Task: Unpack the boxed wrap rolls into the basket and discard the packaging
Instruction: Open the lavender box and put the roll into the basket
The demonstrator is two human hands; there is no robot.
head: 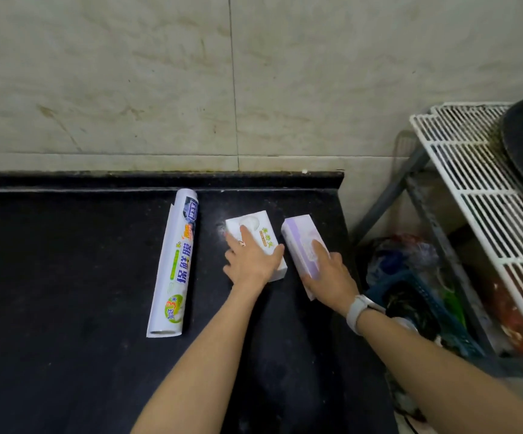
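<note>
While lying near the counter (66, 277) edge at 3 o'clock, within reach: left hand (251, 258) pressing flat on white box (265, 238), right hand (329, 274) grasping purple box (301, 236), probably readying both for opening; basket (426, 308) waiting at 4 o'clock.

Both forearms are bare — a white watch (358, 311) bands the right wrist, a ring (242, 243) on one left finger.

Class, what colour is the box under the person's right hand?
White with pale purple (lilac) panels, seen in the head view.
</note>
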